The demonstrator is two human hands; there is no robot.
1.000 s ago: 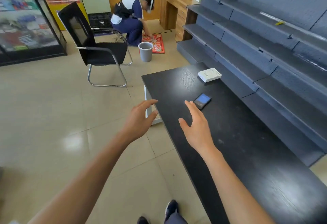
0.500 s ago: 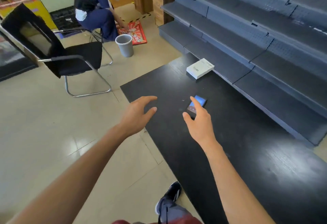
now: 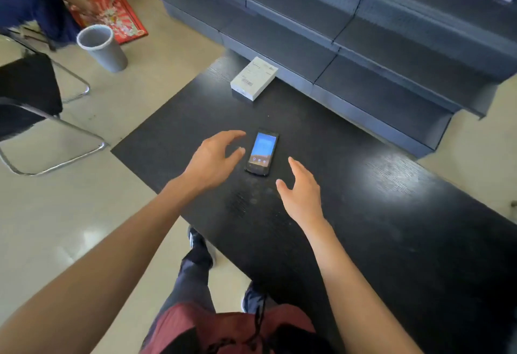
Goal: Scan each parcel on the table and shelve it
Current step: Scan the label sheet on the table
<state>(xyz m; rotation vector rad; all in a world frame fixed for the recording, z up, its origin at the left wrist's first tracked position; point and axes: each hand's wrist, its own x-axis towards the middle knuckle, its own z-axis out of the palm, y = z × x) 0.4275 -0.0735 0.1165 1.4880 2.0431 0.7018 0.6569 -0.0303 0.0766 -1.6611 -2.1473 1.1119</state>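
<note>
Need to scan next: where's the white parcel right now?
In the head view the white parcel lies at the black table's far end, beyond the handheld scanner, beside the lowest grey shelf.

A grey bin (image 3: pixel 103 48) stands beside a red mat (image 3: pixel 123 16) (a black chair (image 3: pixel 26 96) nearby)

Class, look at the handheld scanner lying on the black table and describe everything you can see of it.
The handheld scanner is a slim, dark, phone-shaped device that looks like plastic and glass. It lies flat, face up, on the black table, its blue screen lit above a row of small icons. Nothing but the table touches it: the left hand and right hand hover open on either side.
</note>
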